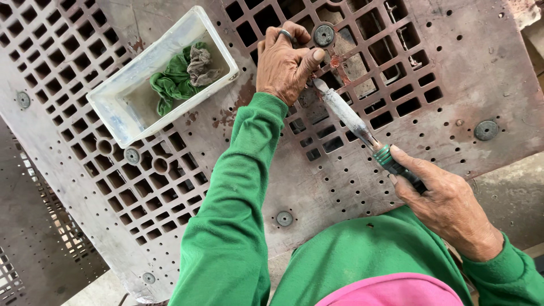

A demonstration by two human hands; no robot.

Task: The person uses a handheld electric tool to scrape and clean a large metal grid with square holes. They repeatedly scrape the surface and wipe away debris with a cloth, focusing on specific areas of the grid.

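Steel scraper (345,116), stiff, green grip | right hand (447,207) clasps handle | left hand (285,65) clenched, pinching grated panel (396,68) near blade tip

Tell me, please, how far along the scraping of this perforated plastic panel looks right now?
Done: hard to tell; much of the grey perforated plastic panel is still rust-stained. In hand: the right hand holds a green-handled scraping tool, its tip at a reddish patch beside the left hand, which grips the grid. Left: stains near the white plastic tub holding green and grey rags.
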